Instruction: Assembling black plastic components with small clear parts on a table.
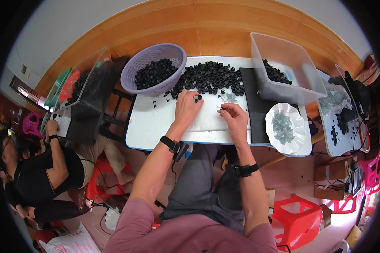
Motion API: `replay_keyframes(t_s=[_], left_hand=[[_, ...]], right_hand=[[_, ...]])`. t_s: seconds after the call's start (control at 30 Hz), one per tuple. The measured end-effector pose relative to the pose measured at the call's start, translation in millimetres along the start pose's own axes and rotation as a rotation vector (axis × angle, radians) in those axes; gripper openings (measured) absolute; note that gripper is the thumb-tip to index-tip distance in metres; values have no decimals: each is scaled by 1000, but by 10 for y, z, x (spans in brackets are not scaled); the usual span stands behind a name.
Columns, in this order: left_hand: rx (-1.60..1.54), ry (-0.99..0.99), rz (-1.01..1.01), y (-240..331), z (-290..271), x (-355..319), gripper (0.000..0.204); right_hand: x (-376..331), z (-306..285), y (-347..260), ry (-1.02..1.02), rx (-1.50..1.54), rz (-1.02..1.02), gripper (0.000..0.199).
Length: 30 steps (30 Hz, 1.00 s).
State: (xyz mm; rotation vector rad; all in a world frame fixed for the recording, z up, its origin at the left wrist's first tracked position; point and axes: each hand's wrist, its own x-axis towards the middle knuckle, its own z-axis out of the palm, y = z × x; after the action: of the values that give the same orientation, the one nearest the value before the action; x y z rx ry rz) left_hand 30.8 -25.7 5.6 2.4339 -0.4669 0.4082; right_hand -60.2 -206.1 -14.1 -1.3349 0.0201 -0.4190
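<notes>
My left hand (187, 106) is closed around a small black cap-like part (197, 98) over the white tabletop (156, 126). My right hand (236, 119) is to its right, thumb and fingertips pinched on a tiny dark piece (221, 109) too small to name. The two hands are apart. Just beyond my hands lies a large heap of small black round parts (211, 76). A little pile of clear small pieces (229, 98) sits close to my right fingertips.
A purple basket (128, 82) of black parts stands at the back left. On the right, a clear plastic bin (291, 90) holds more. A white scalloped plate (299, 137) with clear pieces sits nearer. A person (50, 168) works at my left; a red stool (297, 223) is behind right.
</notes>
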Motion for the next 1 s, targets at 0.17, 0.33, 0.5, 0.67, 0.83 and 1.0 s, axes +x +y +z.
replay_keyframes(t_s=[0.17,0.33,0.5,0.67,0.83,1.0], left_hand=[[-37,61,112,166,16,-53,27],[-180,109,141,362,32,-378,23],[-334,61,46,375,80,-519,29],[-386,42,13,378,79,-519,28],[-369,35,55,382,65,-533,28],[-374,29,99,387,59,-533,28]], right_hand=[[-31,-20,26,49,19,19,17],[-42,19,-24,78,-48,-32,18],[-46,37,-42,38,-251,-129,17],[-51,45,-73,0,-367,-179,18],[-59,57,-87,-9,-400,-101,16],[-61,58,-104,-21,-420,-84,16]])
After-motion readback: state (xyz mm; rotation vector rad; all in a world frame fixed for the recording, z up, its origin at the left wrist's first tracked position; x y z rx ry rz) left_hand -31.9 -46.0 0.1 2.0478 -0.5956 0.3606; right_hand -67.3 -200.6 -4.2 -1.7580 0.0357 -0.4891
